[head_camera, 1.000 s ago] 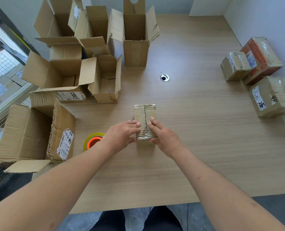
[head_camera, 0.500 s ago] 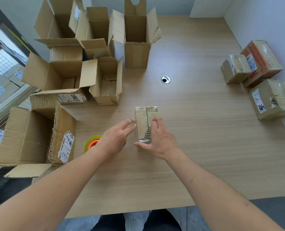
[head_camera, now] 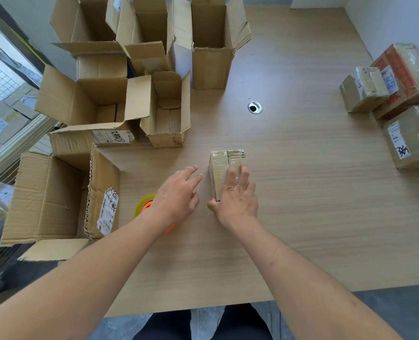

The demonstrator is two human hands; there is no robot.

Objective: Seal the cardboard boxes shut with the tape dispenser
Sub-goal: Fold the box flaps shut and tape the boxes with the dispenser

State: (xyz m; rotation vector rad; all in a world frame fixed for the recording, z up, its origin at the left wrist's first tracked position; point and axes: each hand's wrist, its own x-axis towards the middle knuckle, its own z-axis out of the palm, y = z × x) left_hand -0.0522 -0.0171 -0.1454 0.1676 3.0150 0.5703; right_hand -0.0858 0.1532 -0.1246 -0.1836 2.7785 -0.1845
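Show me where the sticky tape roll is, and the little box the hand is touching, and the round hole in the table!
tape roll (head_camera: 143,204): head view, on its yellow rim left of the wrist.
small taped box (head_camera: 224,159): head view, on its top face.
round hole (head_camera: 255,107): head view, on its middle.

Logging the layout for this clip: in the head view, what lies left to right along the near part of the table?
Large open box → tape dispenser → left hand → small taped box, right hand on it → taped parcel.

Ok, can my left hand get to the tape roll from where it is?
Probably yes. The left hand is open, holds nothing, and hovers right beside the tape roll, with nothing between them.
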